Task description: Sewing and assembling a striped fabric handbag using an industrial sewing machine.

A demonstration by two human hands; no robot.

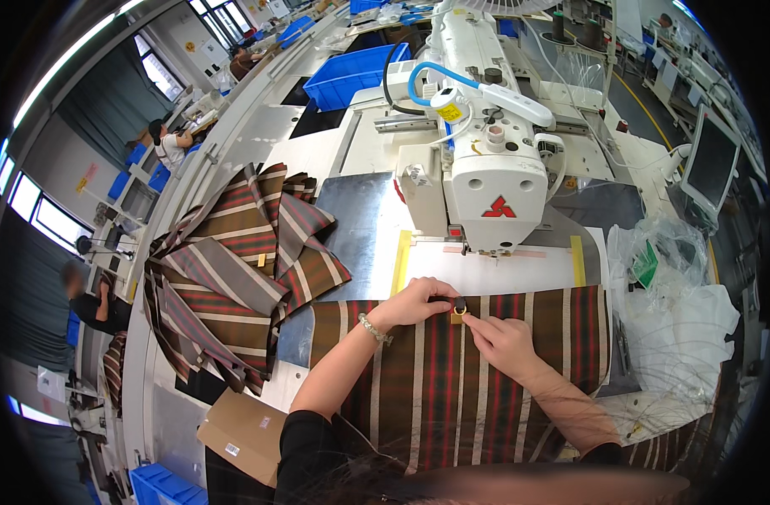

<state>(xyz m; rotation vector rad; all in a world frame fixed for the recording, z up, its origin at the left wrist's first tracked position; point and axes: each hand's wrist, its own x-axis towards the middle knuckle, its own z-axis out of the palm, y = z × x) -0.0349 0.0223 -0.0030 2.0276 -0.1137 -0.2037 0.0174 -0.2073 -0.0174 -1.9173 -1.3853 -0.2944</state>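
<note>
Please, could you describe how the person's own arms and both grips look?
The left grip is ungloved, with a pale, beaded-looking bracelet at its wrist. The right grip is ungloved too, and no bracelet shows there. The left sleeve is black and short; only a dark bit of the right sleeve shows.

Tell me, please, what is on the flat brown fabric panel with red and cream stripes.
On the flat brown fabric panel, a small squarish yellow piece lies between the left hand and right hand; fabric beneath those hands is covered.
</note>
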